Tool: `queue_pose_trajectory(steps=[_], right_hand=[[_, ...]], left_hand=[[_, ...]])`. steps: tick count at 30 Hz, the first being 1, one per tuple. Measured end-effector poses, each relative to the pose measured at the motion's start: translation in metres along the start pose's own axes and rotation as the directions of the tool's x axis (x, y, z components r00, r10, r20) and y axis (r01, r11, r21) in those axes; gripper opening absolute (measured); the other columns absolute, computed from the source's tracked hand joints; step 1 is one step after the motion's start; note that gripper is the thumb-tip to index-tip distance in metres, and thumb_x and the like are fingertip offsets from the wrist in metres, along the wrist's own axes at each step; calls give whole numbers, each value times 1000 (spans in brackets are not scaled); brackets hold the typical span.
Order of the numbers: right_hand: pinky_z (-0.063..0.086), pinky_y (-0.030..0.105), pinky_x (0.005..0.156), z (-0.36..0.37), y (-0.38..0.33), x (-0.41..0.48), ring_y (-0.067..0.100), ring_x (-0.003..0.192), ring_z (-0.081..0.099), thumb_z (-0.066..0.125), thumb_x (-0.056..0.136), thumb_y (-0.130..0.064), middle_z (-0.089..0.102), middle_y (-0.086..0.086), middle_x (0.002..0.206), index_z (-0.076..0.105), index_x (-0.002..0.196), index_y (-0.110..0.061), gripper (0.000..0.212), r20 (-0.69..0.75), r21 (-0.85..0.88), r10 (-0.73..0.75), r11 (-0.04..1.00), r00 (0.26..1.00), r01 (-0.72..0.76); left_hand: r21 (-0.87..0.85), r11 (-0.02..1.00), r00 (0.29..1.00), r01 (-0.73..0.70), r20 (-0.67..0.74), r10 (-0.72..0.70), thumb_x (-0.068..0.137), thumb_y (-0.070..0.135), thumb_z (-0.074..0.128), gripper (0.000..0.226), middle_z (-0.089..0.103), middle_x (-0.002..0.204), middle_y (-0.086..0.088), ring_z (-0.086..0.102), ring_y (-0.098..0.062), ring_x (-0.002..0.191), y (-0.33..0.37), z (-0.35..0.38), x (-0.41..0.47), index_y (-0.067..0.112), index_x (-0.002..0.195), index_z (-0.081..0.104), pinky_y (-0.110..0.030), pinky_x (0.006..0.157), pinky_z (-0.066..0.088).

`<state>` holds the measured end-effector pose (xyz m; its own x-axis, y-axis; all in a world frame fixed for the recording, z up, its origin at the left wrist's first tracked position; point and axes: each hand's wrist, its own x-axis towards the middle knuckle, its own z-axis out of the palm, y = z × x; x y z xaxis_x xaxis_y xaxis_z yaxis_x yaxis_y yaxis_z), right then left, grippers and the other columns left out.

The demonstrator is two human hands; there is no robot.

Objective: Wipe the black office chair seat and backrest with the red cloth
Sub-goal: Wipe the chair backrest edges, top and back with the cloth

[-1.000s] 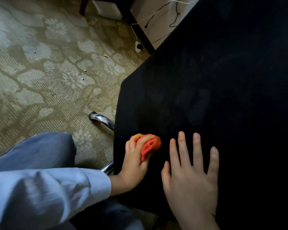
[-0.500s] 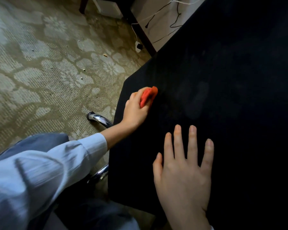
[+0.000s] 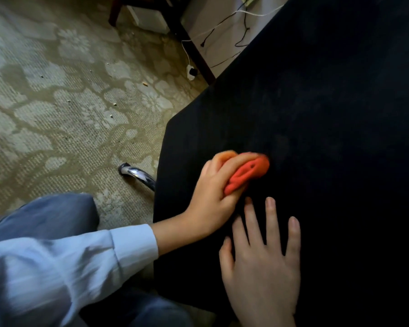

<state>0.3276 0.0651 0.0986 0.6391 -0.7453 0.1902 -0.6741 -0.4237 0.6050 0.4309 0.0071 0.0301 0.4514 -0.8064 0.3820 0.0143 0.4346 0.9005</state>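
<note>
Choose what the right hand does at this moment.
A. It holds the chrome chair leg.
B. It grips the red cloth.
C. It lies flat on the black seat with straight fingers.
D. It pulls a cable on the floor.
C: the right hand rests palm down on the black seat, fingers straight, while the left hand grips the red cloth.

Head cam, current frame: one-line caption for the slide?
Bunched red cloth gripped in the left hand against the black office chair, right hand flat beside it.
</note>
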Motion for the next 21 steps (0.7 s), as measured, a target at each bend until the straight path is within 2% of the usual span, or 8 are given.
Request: queue_pose_trajectory(steps=[3, 5, 8, 12, 15, 21], right_hand=[[6, 44, 114, -1, 1, -4, 27, 132, 33, 39, 77, -30, 62, 7, 127, 72, 106, -12, 47, 10, -9, -2, 1000, 1000, 2], [5, 44, 114, -2, 3, -7, 27, 132, 33, 38, 77, -30, 62, 7, 127, 71, 109, -12, 49, 12, -6, -13, 1000, 1000, 13], [7, 44, 114, -1, 8, -13, 25, 129, 37, 41, 78, -30, 65, 6, 122, 73, 103, -14, 44, -32, 14, -45, 999, 998, 46], [9, 45, 114, 6, 11, -17, 23, 122, 44, 45, 77, -28, 70, 3, 109, 75, 92, -16, 36, -101, 38, -46, 998, 994, 50], [8, 44, 115, 9, 13, -19, 21, 116, 53, 43, 79, -26, 71, 0, 100, 74, 87, -16, 33, -106, 26, -76, 997, 991, 79], [15, 40, 112, 1, 19, -29, 25, 116, 59, 41, 79, -27, 70, 4, 109, 74, 97, -14, 39, -79, 102, -105, 988, 991, 113]], left_hand=[[-91, 990, 987, -105, -129, 93, 86, 22, 52, 41, 53, 123, -7, 48, -20, 117, 26, 6, 38, 28, 127, 51, -39, 105, 36], [-63, 993, 984, -104, -148, 94, 88, 16, 55, 41, 51, 124, -7, 47, -21, 117, 37, 8, 55, 21, 128, 53, -42, 105, 35], [45, 989, 986, -143, -81, 147, 83, 8, 55, 47, 48, 127, -7, 44, -23, 114, 35, 12, 49, 22, 127, 54, -31, 104, 30], [181, 921, 938, -344, 110, 329, 82, 15, 46, 45, 40, 128, -3, 42, -24, 115, 1, 3, 3, 29, 125, 48, -29, 104, 29], [203, 930, 948, -308, 150, 282, 83, 17, 49, 46, 36, 128, -1, 37, -22, 117, -30, 0, -37, 35, 126, 47, -29, 107, 28], [198, 952, 972, -232, 71, 222, 81, 16, 48, 52, 37, 126, 0, 35, -19, 115, -38, 11, -48, 42, 125, 42, -26, 107, 26]])
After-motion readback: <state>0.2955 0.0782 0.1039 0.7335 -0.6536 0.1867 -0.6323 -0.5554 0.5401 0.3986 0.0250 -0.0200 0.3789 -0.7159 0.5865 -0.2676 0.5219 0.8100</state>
